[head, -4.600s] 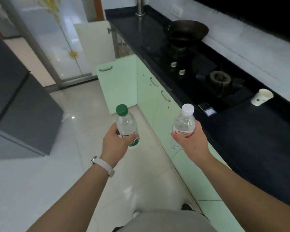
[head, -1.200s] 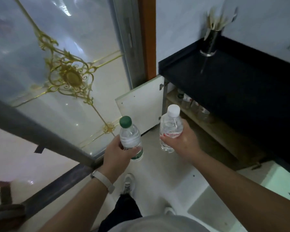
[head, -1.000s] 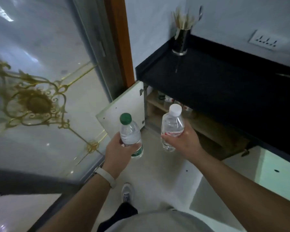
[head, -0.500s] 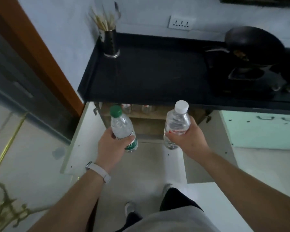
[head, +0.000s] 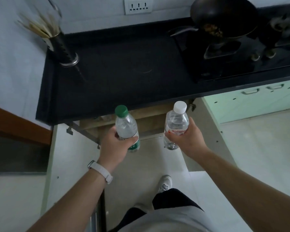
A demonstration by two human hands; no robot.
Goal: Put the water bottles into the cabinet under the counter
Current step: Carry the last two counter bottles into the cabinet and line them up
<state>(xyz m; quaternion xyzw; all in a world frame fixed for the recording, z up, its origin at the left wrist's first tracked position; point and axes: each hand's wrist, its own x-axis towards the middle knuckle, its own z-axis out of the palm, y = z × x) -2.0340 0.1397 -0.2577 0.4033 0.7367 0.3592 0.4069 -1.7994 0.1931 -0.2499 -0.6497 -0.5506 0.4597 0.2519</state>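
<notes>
Clear plastic water bottle with a green cap (head: 126, 129) stands upright in the left hand (head: 114, 146), whose fingers and thumb curl round its lower body, while the right hand (head: 186, 139) wraps the same way round a clear plastic water bottle with a white cap and red label (head: 175, 124). Both bottles hang side by side, apart, just in front of the open wooden-shelved cabinet (head: 149, 114) under the black counter (head: 124, 72). On the counter stand a dark chopstick holder (head: 64, 47) at the left and a black wok (head: 223, 15) at the right.
</notes>
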